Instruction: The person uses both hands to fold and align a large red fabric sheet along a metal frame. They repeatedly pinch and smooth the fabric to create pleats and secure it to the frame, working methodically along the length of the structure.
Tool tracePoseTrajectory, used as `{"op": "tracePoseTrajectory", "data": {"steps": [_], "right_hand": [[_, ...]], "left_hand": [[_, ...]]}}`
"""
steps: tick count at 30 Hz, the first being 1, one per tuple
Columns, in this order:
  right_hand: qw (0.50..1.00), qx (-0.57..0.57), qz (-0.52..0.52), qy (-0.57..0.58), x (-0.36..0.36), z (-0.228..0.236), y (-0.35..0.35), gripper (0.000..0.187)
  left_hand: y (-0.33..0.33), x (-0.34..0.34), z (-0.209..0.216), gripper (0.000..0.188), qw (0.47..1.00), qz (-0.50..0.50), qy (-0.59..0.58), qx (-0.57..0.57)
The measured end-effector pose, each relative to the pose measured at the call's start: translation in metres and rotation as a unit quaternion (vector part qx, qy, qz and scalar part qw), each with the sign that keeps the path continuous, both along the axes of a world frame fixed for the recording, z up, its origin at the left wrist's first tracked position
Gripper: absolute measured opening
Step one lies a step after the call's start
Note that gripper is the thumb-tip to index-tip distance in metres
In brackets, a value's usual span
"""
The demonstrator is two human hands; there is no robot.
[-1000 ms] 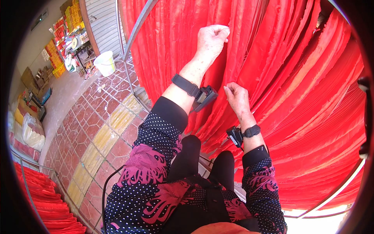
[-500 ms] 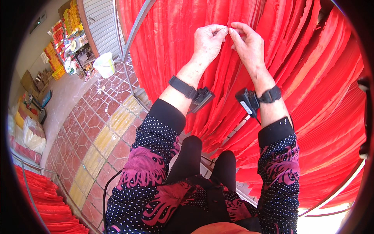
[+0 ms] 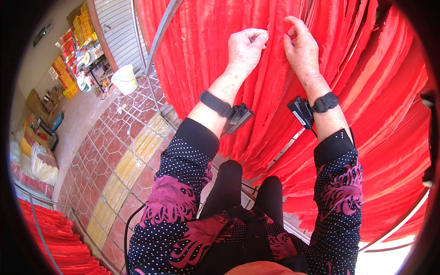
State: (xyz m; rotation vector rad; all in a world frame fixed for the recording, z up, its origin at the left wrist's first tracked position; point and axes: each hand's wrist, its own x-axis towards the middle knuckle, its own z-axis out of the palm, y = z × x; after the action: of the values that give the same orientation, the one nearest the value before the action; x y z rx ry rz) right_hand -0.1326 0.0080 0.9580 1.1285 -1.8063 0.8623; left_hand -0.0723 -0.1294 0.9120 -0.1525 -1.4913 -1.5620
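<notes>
Long red cloth strips (image 3: 211, 50) hang in dense folds in front of me, with some frayed edges showing at the right. Against them my left hand (image 3: 245, 51) is closed in a pinch, thumb pressed to forefinger; what lies between the tips is too small to make out. To its right is my right hand (image 3: 302, 50), thumb and forefinger apart and the other fingers bent, with nothing visible in it. It stays close to the folds; I cannot tell whether it touches them. Each wrist carries a black strap with a small dark device.
A curved metal bar (image 3: 160, 34) runs along the cloth's left side. Beyond it, a white bucket (image 3: 124, 80) stands on red paving (image 3: 98, 142). More red cloth (image 3: 59, 238) hangs at the lower left. Yellow and red crates (image 3: 68, 75) are stacked at the far left.
My right hand has moved right, away from my left, and its thumb and forefinger have spread. My left hand keeps its pinch in nearly the same place.
</notes>
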Motion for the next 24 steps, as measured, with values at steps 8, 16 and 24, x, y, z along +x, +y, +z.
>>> {"op": "tracePoseTrajectory", "data": {"steps": [8, 16, 24], "right_hand": [[0.998, 0.055, 0.036, -0.015, 0.002, 0.002, -0.005, 0.024], [0.984, 0.059, 0.087, -0.141, -0.002, 0.009, -0.004, 0.025], [0.970, 0.045, 0.113, -0.212, 0.001, 0.007, -0.002, 0.023]], "left_hand": [[0.002, -0.007, -0.003, 0.013, 0.998, 0.049, 0.015, -0.043], [0.003, -0.007, -0.002, 0.013, 0.997, 0.058, -0.007, -0.052], [0.005, 0.002, 0.000, 0.013, 0.999, -0.033, 0.007, 0.026]]}}
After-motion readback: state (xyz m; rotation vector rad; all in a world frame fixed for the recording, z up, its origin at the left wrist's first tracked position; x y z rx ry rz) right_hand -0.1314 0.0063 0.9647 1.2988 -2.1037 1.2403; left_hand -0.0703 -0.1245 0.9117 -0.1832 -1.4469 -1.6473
